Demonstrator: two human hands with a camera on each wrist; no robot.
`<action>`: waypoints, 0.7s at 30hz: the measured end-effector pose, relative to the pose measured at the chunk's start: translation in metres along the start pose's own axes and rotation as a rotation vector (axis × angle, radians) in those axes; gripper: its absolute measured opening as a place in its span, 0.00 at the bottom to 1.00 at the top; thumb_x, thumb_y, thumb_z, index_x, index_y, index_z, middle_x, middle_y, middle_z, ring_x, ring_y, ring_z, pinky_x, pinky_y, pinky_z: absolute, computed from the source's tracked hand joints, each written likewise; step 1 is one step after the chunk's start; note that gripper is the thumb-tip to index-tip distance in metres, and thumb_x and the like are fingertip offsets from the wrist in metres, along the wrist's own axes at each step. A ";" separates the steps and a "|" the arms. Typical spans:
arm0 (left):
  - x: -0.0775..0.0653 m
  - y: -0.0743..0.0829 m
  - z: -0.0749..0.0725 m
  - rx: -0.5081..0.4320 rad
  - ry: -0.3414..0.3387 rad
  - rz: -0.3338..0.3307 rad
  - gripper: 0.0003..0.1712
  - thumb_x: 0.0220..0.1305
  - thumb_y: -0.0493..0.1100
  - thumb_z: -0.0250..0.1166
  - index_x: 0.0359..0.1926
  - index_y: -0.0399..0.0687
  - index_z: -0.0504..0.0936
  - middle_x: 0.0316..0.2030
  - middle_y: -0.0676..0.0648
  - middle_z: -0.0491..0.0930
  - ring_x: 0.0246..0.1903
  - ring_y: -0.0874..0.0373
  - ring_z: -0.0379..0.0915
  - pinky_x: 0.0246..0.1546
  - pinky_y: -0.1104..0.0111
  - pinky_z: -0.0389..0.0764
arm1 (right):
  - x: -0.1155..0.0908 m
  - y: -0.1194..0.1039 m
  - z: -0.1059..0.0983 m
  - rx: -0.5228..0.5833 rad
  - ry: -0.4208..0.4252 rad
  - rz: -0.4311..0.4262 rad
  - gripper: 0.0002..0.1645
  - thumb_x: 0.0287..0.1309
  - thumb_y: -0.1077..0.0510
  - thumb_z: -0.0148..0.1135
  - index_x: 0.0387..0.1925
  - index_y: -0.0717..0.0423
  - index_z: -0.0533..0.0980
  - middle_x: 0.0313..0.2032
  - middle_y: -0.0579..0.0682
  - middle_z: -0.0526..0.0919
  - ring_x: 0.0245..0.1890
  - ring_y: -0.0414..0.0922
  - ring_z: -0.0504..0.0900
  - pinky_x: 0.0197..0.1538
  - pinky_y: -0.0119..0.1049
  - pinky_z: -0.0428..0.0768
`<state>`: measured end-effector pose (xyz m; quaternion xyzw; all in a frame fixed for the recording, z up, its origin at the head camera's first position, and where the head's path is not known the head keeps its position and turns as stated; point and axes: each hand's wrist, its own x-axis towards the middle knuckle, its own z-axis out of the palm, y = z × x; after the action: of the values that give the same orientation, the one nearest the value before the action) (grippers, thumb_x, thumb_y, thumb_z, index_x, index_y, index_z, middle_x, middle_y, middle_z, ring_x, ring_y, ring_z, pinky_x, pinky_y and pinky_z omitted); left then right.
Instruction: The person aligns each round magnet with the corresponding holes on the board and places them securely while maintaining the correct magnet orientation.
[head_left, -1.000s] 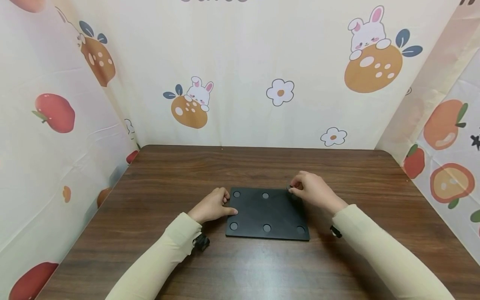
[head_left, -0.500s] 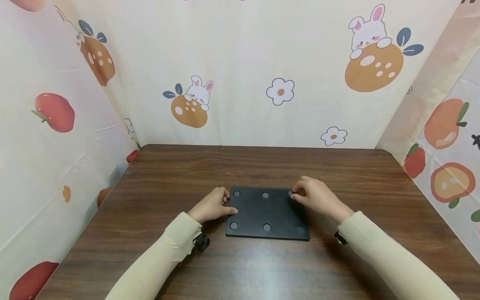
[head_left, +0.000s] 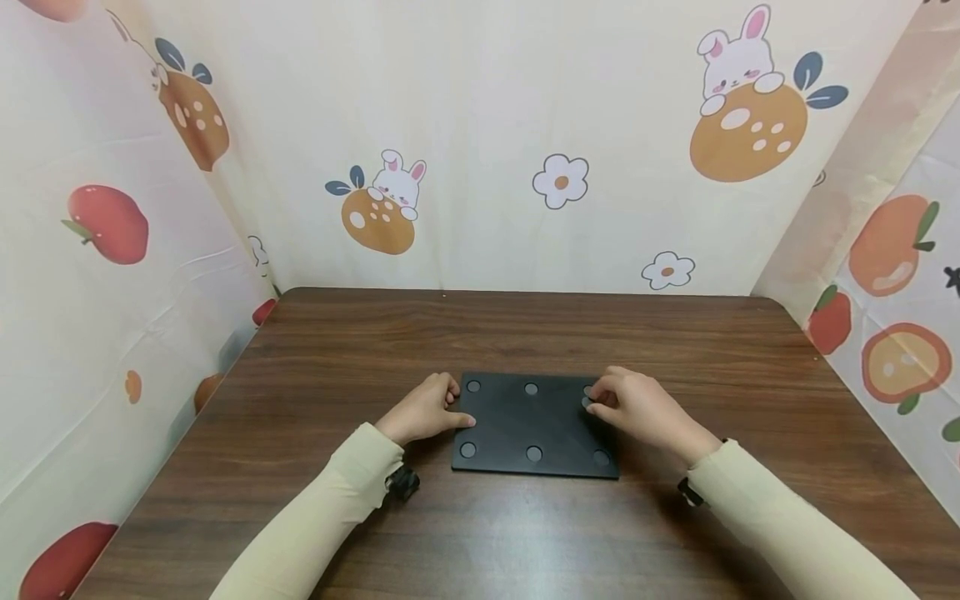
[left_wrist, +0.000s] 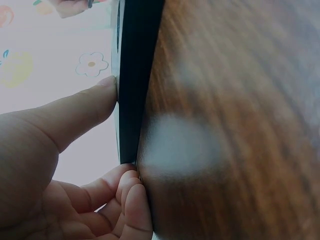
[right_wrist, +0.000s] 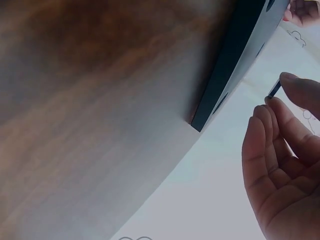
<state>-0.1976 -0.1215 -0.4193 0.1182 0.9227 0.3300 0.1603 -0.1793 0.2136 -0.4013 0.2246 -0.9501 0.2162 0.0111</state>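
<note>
A flat black rectangular board (head_left: 566,425) with round recesses in two rows lies on the table. My left hand (head_left: 426,410) holds its left side, the thumb on the top face and the curled fingers against the edge, as the left wrist view (left_wrist: 75,150) shows of the board's side (left_wrist: 134,75). Between thumb and fingertips my right hand (head_left: 637,408) pinches a small thin dark disc (right_wrist: 274,89). In the right wrist view the disc is raised above the board's face (right_wrist: 240,65). The hand is near the board's far right recess (head_left: 588,389), partly covering it.
The brown wood-grain table (head_left: 360,333) carries the board near its middle. A pale curtain (head_left: 480,208) printed with rabbits, flowers and fruit stands behind the table and along both sides.
My right hand has moved nearer to me and slightly right with the disc, away from the board's far right corner, uncovering part of the recess there. The left hand stays in place.
</note>
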 end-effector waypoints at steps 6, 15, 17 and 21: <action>0.000 0.000 0.000 0.001 0.003 0.002 0.28 0.56 0.50 0.74 0.50 0.41 0.73 0.44 0.46 0.71 0.41 0.56 0.67 0.44 0.61 0.73 | -0.009 0.000 0.001 -0.002 -0.008 -0.008 0.05 0.55 0.57 0.71 0.34 0.52 0.84 0.30 0.40 0.77 0.29 0.32 0.77 0.34 0.29 0.78; 0.000 0.000 0.000 -0.008 -0.003 0.004 0.28 0.56 0.50 0.74 0.51 0.41 0.73 0.44 0.46 0.71 0.41 0.55 0.67 0.44 0.61 0.73 | -0.019 0.003 0.002 -0.038 -0.009 -0.023 0.04 0.53 0.57 0.72 0.32 0.51 0.84 0.30 0.39 0.77 0.28 0.31 0.75 0.32 0.29 0.76; 0.000 0.000 0.000 -0.009 -0.005 0.003 0.28 0.57 0.50 0.74 0.51 0.41 0.73 0.44 0.46 0.71 0.41 0.55 0.67 0.44 0.61 0.73 | -0.021 0.002 0.002 -0.035 -0.013 -0.024 0.04 0.54 0.57 0.72 0.32 0.51 0.84 0.30 0.38 0.77 0.28 0.31 0.75 0.32 0.29 0.76; 0.000 -0.001 0.000 -0.008 -0.002 0.002 0.28 0.56 0.50 0.74 0.51 0.42 0.73 0.44 0.46 0.71 0.41 0.55 0.67 0.44 0.61 0.72 | -0.025 0.001 0.003 -0.019 -0.027 -0.031 0.04 0.53 0.58 0.72 0.32 0.50 0.84 0.29 0.37 0.77 0.28 0.29 0.75 0.32 0.27 0.77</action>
<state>-0.1981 -0.1221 -0.4199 0.1191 0.9211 0.3336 0.1615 -0.1568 0.2240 -0.4080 0.2422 -0.9485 0.2039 0.0037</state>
